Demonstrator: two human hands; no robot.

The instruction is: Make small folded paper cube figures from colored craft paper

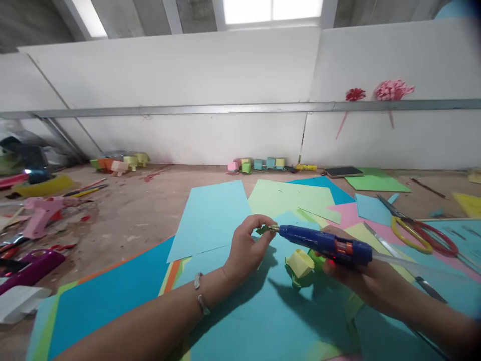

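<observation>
My right hand (353,281) is wrapped round a blue hot glue gun (315,240), with a clear glue stick (398,258) coming out of its back end. The nozzle points left and meets a small green paper piece (262,229), which my left hand (250,240) pinches between thumb and fingertips. Whether glue is on the piece is too small to tell. Just below the glue gun sits a pale yellow and green folded paper shape (300,264), close to my right fingers. Blue paper sheets (255,321) lie under both hands.
Scissors (424,233) and a craft knife (406,263) lie on paper at the right. A pink glue gun (41,215) and a purple tool (33,268) are at the left. Small paper blocks (259,164) and a phone (342,172) stand along the white wall (188,75).
</observation>
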